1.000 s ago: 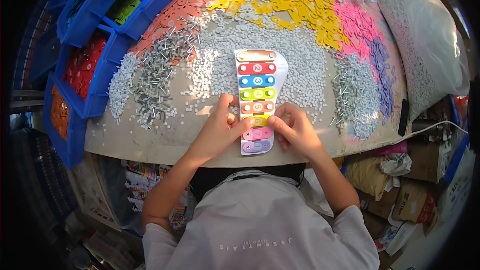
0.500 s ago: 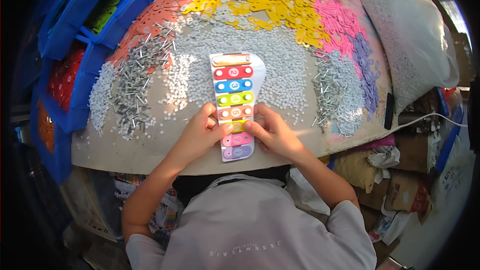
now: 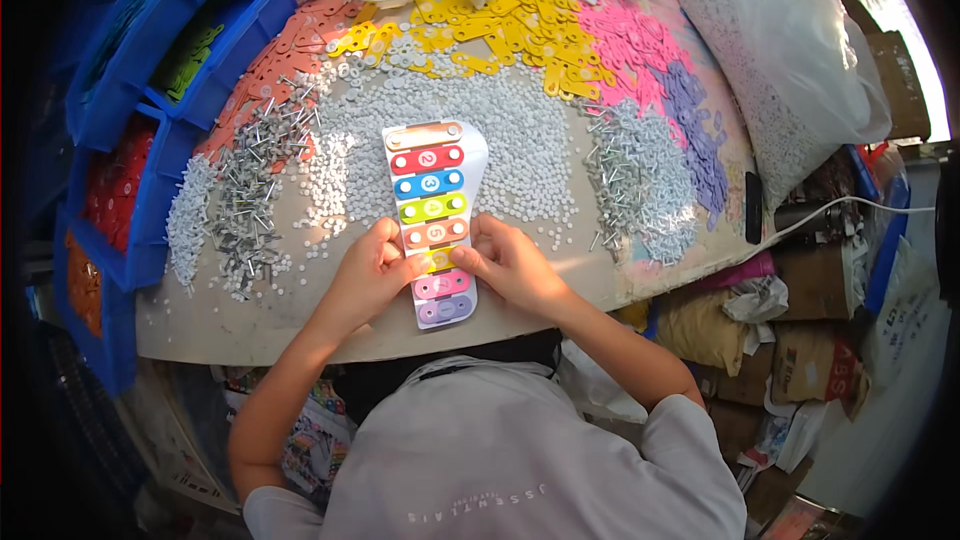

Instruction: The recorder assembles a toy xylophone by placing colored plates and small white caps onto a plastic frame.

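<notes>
A toy xylophone [image 3: 430, 184] with a white base and a column of coloured bars lies near the front edge of the table, in front of me. White caps sit at the ends of the upper bars; the lowest pink and purple bars show bare holes. My left hand [image 3: 368, 278] grips its left edge, with the thumb on the yellow bar [image 3: 437, 259]. From the other side my right hand [image 3: 515, 268] holds the right edge, its thumb pressed on the same bar. Fingers partly hide the yellow bar's ends and the edges of the base.
Small white caps [image 3: 520, 160] cover the table's middle. Metal pins [image 3: 250, 210] lie left, more pins [image 3: 640, 180] right. Yellow bars [image 3: 500, 15], pink bars [image 3: 630, 50], purple bars [image 3: 700, 130] and orange bars [image 3: 270, 60] lie farther back. Blue bins [image 3: 150, 200] stand left; a white sack [image 3: 790, 60] right.
The whole view has shifted, so the table and its piles sit farther left in the picture. Both hands keep the same hold on the xylophone, thumbs still on the yellow bar.
</notes>
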### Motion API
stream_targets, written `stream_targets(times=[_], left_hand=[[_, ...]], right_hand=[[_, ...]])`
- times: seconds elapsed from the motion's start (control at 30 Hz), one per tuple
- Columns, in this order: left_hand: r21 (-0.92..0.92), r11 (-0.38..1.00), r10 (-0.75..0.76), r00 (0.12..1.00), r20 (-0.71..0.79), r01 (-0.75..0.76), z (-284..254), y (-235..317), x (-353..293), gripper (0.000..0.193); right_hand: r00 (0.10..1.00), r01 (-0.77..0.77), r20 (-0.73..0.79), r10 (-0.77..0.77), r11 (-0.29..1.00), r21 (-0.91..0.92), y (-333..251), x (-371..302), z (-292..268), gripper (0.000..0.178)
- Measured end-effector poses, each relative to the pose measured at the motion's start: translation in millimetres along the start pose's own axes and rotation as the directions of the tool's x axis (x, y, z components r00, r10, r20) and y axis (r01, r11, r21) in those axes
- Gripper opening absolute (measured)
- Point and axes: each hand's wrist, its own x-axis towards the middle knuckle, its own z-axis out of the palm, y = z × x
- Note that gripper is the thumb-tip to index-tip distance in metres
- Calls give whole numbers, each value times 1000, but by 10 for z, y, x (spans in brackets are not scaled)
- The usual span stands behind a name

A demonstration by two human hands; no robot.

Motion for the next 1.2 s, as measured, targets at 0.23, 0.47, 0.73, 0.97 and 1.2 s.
stream_targets(times=[0.23, 0.47, 0.73, 0.97, 1.2], left_hand=[[56, 964, 260, 869, -422, -261, 210, -153, -452, 31], [259, 942, 330, 736, -591, -214, -27, -239, -878, 6], [656, 740, 588, 328, -739, 151, -1133, -239, -1204, 11], [829, 500, 753, 348, -559, 250, -1697, -288, -1190, 11], [858, 378, 772, 393, -499, 346, -1737, -319, -956, 9]], right_hand=[[805, 33, -445, -392, 779, -626, -202, -67, -608, 11], [680, -138, -351, -644, 358, -924, 86, -82, -1784, 23], [696, -148, -402, -595, 428, -891, 106, -98, -1844, 8], [640, -147, -447, -625, 472, -869, 134, -81, -1841, 9], [627, -104, -442, -641, 494, -863, 156, -115, -1867, 13]])
